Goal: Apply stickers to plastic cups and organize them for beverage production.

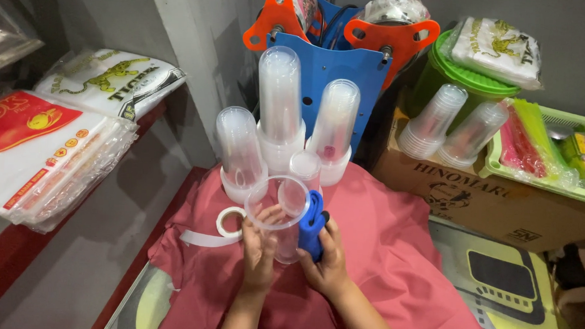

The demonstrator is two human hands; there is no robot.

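Observation:
My left hand (259,246) grips a clear plastic cup (276,204) from its left side, fingers curled on the wall and rim. My right hand (327,263) holds a blue tool (312,222) pressed against the cup's right side. Both hands hover over a red cloth (394,256). A white tape roll (229,222) with a loose strip lies just left of the cup. Behind the cup stand three tall stacks of clear cups (279,104) in white holders, plus a short clear cup (305,166).
A blue and orange machine (338,60) rises behind the stacks. At right, a cardboard box (484,201) carries two lying cup stacks (451,129), a green tub (470,77) and a green basket (560,152). Packs of plastic bags (46,151) fill the left shelf.

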